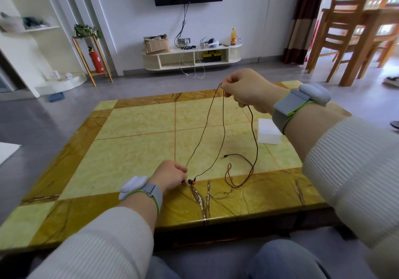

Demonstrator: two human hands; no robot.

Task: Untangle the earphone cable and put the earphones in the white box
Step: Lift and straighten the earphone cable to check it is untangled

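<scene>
Your right hand [248, 88] pinches the earphone cable [223, 131] high above the table [133, 149], while your left hand [170, 176] grips it low by the red earbud [191, 181]. Keep both strands apart and draw them out gently, so the loop [239, 177] on the table opens freely; the white box [268, 131] waits just under your right wrist

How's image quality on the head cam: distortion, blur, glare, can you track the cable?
Head view: wide-angle bending is clear at the edges, the chairs lean. Left shelf is smeared, centre is sharp. Light is soft and even, faint shadows, mild sheen on the table. The thin earphone cable reads well against yellow tile, less over the brown border. White box is partly hidden by the right wrist.
</scene>
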